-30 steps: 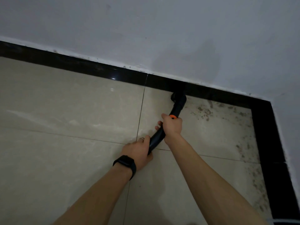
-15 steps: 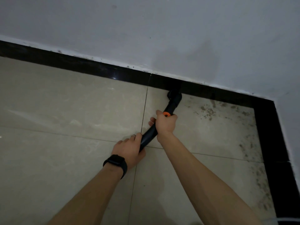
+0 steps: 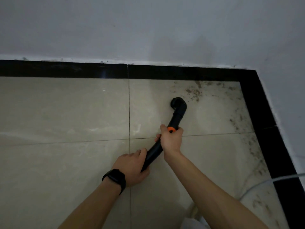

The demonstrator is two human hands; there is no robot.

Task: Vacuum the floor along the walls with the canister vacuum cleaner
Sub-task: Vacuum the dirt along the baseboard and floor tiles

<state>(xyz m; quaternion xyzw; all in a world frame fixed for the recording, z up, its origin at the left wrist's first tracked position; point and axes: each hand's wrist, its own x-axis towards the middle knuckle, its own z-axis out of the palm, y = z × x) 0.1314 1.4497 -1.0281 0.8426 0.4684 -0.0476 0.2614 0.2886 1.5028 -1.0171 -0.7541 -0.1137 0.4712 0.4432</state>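
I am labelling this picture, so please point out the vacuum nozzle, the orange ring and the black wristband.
vacuum nozzle point(image 3: 178, 104): head view, on its round black tip.
orange ring point(image 3: 171, 129): head view, on the orange part that shows.
black wristband point(image 3: 115, 179): head view, on the band's broad top face.

From the tip of the vacuum wand point(image 3: 175, 119), open floor tile point(image 3: 66, 113) extends toward 7 to 9 o'clock, the rear skirting point(image 3: 66, 68) and wall point(image 3: 148, 30) block 12 o'clock, the side skirting point(image 3: 265, 116) blocks 3 o'clock, and a pale cable point(image 3: 270, 180) crosses 5 o'clock.
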